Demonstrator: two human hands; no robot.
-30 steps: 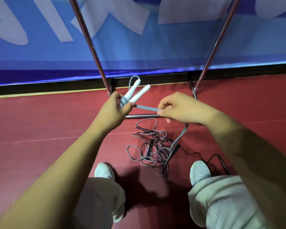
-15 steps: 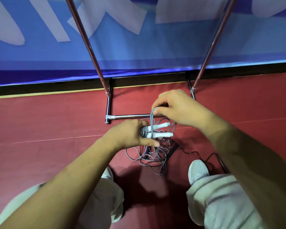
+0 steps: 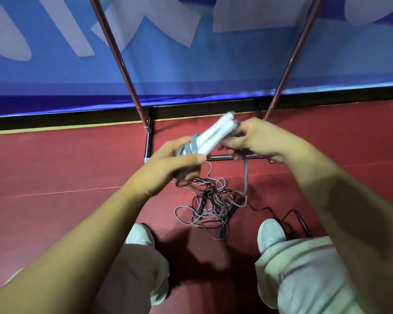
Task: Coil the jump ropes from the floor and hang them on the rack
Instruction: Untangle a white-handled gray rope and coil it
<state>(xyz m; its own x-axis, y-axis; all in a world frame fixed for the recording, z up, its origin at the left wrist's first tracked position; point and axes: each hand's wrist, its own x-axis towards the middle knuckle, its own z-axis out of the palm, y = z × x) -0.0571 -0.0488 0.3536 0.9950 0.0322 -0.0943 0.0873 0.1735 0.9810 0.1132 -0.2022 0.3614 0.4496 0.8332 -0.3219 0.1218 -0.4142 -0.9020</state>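
Note:
My left hand (image 3: 173, 163) grips the lower end of two white jump-rope handles (image 3: 213, 134), with grey cord wound around them near my fingers. My right hand (image 3: 250, 138) pinches the grey cord (image 3: 245, 175) at the handles' upper end; a strand hangs from it down to the floor. A tangle of grey and black ropes (image 3: 211, 203) lies on the red floor between my feet. The metal rack (image 3: 123, 64) stands just beyond my hands, its two slanted poles rising out of the top of the view.
The rack's base bars (image 3: 148, 141) rest on the red floor in front of a blue banner wall (image 3: 191, 71). A black rope handle (image 3: 303, 223) lies by my right shoe (image 3: 270, 232). My left shoe (image 3: 140, 234) and both trouser legs fill the foreground.
Both hands have risen from just above the tangle. The white handles now point up and right, more cord is wound on them, and my right hand sits at their upper end.

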